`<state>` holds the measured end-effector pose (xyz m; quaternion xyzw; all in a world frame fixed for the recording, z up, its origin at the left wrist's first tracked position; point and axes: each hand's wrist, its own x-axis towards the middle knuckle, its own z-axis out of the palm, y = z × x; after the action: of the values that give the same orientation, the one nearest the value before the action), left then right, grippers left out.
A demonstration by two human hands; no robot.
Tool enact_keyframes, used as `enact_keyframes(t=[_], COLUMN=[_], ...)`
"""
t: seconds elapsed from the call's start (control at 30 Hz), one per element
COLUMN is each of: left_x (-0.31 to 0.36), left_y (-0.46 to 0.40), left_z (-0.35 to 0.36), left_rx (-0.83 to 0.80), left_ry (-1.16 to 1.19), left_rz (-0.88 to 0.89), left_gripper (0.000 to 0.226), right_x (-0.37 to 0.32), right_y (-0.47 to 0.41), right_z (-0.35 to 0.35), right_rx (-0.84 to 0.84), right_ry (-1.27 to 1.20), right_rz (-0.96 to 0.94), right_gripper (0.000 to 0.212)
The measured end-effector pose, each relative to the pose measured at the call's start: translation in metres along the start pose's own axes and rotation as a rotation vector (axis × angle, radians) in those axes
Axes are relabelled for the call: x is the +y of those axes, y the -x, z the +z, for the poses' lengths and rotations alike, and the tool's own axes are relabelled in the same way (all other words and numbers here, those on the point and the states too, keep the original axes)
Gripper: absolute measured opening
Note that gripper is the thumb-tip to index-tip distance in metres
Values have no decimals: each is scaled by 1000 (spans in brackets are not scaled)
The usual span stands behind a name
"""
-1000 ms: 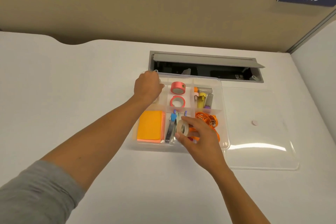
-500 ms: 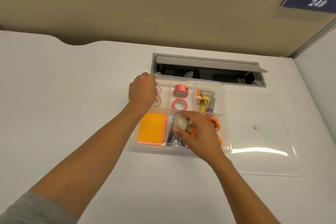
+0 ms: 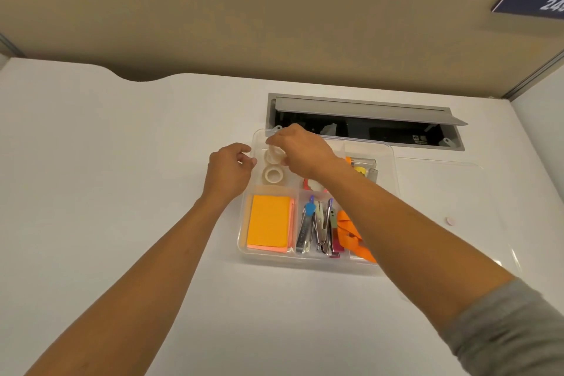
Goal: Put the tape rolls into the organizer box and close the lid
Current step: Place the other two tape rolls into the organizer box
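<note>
A clear organizer box with several compartments lies open on the white desk. My right hand reaches over its far left compartment and pinches a whitish tape roll there. A second whitish tape roll lies flat just in front of it in the same compartment. A pink tape roll shows partly under my right forearm. My left hand rests at the box's left wall, fingers curled, holding nothing. The clear lid lies flat to the right of the box.
An orange sticky-note pad, staplers and clippers and orange items fill the near compartments. An open cable slot is sunk into the desk just behind the box. A tan partition wall stands at the back.
My right hand carried the whitish tape roll from the near middle of the box to the far left compartment. My left hand drew back from that compartment to the box's left wall.
</note>
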<state>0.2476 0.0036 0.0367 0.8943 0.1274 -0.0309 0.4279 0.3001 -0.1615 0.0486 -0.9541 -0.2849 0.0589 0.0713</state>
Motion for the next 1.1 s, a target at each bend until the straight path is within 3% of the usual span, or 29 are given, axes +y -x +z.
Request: enact_keyframes(t=[0.33, 0.67, 0.83, 1.1], left_x=[-2, 2, 3, 2], left_y=[3, 7, 7, 6], left_z=[3, 1, 1, 2], left_rx=[14, 22, 17, 17], left_ry=[-1, -14, -15, -19], left_rz=[18, 7, -1, 13], left_gripper=[35, 36, 36, 36], right_x=[0, 1, 1, 1], right_y=[-10, -4, -5, -9], right_z=[13, 20, 23, 18], right_rx=[2, -58, -115, -85], right_ry=[136, -40, 26, 94], right_rz=[-160, -7, 34, -11], right_gripper=[31, 36, 42, 30])
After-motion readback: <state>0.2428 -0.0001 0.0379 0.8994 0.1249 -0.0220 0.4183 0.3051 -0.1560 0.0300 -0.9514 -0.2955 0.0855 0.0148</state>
